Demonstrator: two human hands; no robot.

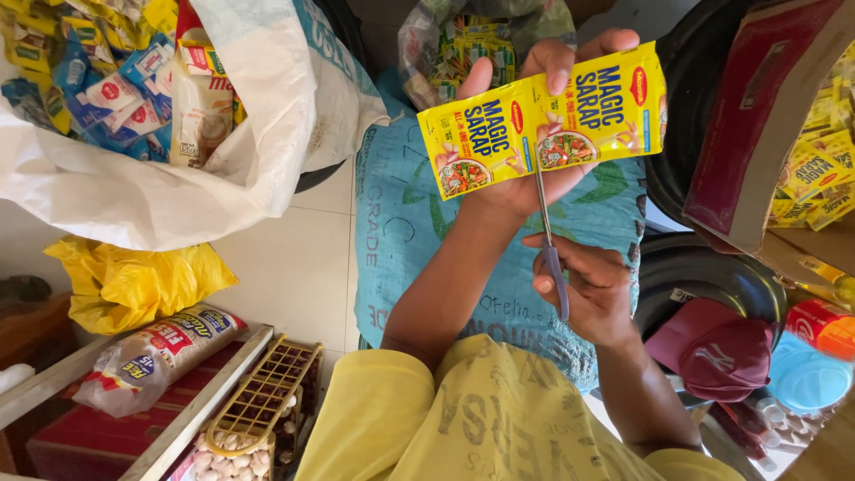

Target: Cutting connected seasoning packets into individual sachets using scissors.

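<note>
The left hand point(525, 169) is raised over the blue woven sack point(401, 223), fingers clamped on a strip of two joined yellow seasoning sachets point(543, 120) whose long axis runs nearly level, tilting up to the right. Directly below, the right hand point(583, 289) is closed around the scissors point(548, 240), blades pointing up at the seam between the sachets; whether the blades are parted is hard to tell.

Pale floor tiles point(294, 267) lie in soft daylight. A white sack point(258, 116) and yellow bag point(134, 281) sit on them.
</note>
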